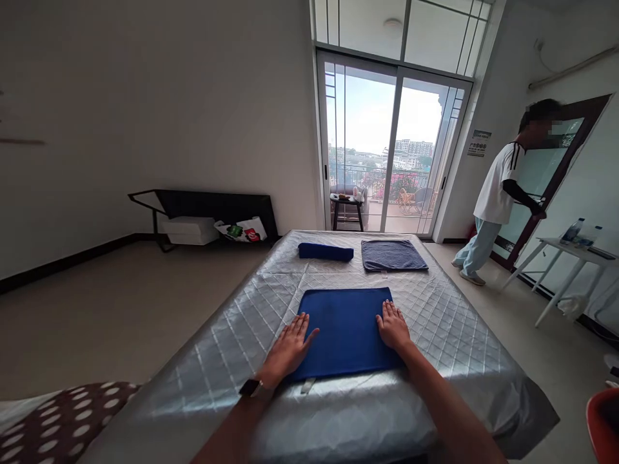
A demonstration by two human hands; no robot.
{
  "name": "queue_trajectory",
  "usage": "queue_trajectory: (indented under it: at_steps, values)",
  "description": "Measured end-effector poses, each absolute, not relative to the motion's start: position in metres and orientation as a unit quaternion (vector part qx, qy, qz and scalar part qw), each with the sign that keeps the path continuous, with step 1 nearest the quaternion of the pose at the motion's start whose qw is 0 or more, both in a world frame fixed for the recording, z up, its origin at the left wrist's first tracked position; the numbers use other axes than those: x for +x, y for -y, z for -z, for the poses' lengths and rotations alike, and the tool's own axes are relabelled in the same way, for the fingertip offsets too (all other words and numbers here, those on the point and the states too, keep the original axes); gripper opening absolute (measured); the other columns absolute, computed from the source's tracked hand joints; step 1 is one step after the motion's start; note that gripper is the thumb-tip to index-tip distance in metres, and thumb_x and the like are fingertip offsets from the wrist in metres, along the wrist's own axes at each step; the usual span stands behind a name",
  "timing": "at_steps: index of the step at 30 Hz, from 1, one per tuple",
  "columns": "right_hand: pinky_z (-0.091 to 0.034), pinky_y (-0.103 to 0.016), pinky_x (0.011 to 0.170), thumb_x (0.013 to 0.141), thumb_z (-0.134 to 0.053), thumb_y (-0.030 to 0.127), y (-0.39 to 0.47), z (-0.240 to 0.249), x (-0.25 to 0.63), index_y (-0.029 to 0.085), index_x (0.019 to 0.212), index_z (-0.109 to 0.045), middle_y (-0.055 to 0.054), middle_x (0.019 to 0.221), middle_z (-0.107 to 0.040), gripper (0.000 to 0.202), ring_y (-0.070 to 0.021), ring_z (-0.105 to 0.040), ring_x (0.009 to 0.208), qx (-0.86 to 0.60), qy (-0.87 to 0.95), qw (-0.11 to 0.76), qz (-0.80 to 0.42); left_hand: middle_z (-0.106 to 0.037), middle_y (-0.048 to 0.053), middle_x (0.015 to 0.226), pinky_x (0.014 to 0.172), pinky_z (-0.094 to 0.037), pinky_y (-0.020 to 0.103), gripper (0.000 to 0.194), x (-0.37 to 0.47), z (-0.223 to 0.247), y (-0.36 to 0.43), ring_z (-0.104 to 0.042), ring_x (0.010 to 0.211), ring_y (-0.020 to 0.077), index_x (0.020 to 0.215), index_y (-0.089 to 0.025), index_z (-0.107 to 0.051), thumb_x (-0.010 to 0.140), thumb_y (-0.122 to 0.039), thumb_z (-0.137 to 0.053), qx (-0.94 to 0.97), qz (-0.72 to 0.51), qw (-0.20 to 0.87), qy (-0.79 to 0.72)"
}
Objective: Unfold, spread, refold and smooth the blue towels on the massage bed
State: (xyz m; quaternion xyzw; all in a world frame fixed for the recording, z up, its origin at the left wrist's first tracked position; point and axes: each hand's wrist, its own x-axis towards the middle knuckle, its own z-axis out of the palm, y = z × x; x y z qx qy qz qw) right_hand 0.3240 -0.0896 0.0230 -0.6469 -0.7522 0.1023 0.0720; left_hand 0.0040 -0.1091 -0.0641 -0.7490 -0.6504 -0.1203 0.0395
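Bare forearms [449, 406], with left hand [291, 347] and right hand [393, 327] flat, outstretched, on blue cloth [345, 332].

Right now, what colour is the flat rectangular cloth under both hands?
The flat rectangular cloth is deep blue, seen in the head view.

Daylight shows through sliding glass doors [393, 148] beside a pale wall [217, 96].
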Motion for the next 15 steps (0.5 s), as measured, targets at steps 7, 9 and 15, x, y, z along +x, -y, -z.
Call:
queue_trajectory:
  at_steps: [7, 9, 15]
  values:
    - [-0.014, -0.039, 0.123, 0.103, -0.023, 0.035, 0.093, -0.032, 0.324, 0.002, 0.157, -0.024, -0.014, 0.164, -0.02, 0.063, -0.0208, -0.015, 0.154, -0.647, 0.754, 0.063, -0.098, -0.035, 0.019, 0.159, 0.121, -0.029, 0.048, 0.084, -0.013, 0.071, 0.137, -0.032, 0.149, 0.0279, 0.153, -0.006, -0.035, 0.098, -0.066, -0.015, -0.732, 0.139, 0.046, 0.665]
    - [-0.014, -0.039, 0.123, 0.103, -0.024, 0.034, 0.103, -0.031, 0.327, 0.002, 0.156, -0.025, -0.015, 0.163, -0.022, 0.063, -0.0214, -0.016, 0.153, -0.643, 0.758, 0.059, -0.095, -0.035, 0.019, 0.159, 0.121, -0.029, 0.047, 0.084, -0.009, 0.069, 0.138, -0.032, 0.149, 0.0281, 0.153, -0.005, -0.035, 0.098, -0.066, -0.017, -0.729, 0.141, 0.044, 0.669]
    - [-0.016, -0.039, 0.123, 0.104, -0.023, 0.038, 0.147, -0.007, 0.343, 0.009, 0.158, -0.026, -0.012, 0.163, -0.025, 0.062, -0.021, -0.019, 0.153, -0.638, 0.762, 0.065, -0.091, -0.04, 0.017, 0.157, 0.118, -0.031, 0.05, 0.079, -0.017, 0.08, 0.133, -0.035, 0.147, 0.0277, 0.155, -0.012, -0.035, 0.098, -0.064, -0.018, -0.749, 0.18, 0.064, 0.635]
